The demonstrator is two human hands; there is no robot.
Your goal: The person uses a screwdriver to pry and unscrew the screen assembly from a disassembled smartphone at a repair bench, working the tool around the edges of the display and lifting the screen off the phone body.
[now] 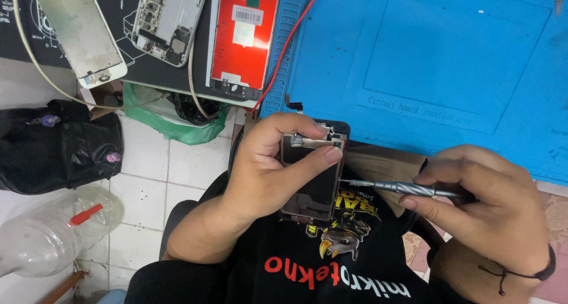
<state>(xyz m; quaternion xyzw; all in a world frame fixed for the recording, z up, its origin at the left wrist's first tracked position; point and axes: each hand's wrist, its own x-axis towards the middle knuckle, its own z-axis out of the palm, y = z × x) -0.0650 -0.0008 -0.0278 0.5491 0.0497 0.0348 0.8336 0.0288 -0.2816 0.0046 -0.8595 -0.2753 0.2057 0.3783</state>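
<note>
Black phone screen assembly (313, 180) sits grasped in the left hand (266, 174); the right hand (485, 203) grasps a metal screwdriver (402, 188), tip touching its edge.

Left hand (266, 168) grips phone screen assembly (312, 174); right hand (485, 203) holds silver screwdriver (402, 188), tip at assembly's right edge, above blue mat (449, 55).

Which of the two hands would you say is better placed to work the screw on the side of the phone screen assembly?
Right. The right hand already holds the screwdriver, tip at the edge of the phone screen assembly, which the left hand grips.
</note>
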